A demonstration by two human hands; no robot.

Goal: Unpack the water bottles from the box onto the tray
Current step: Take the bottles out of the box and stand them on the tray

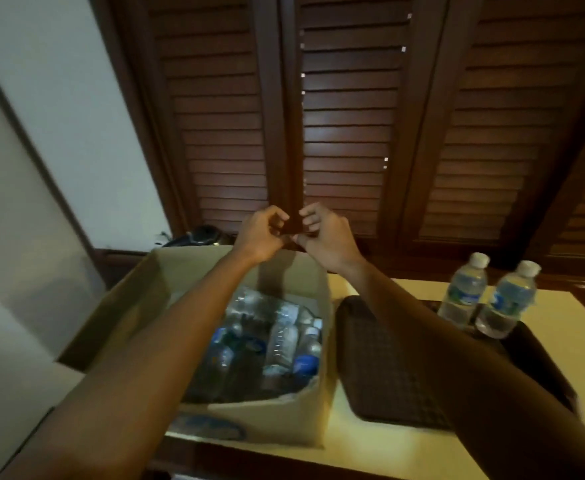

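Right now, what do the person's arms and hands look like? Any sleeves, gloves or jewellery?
Both arms are bare as far up as the view shows: no sleeves in sight. The left hand and right hand wear no gloves, and no watch, bracelet or ring is visible, though the light is dim and the picture is slightly blurred.

I see the open cardboard box full of clear bottles lying jumbled; two bottles stand upright on the dark tray beside it.
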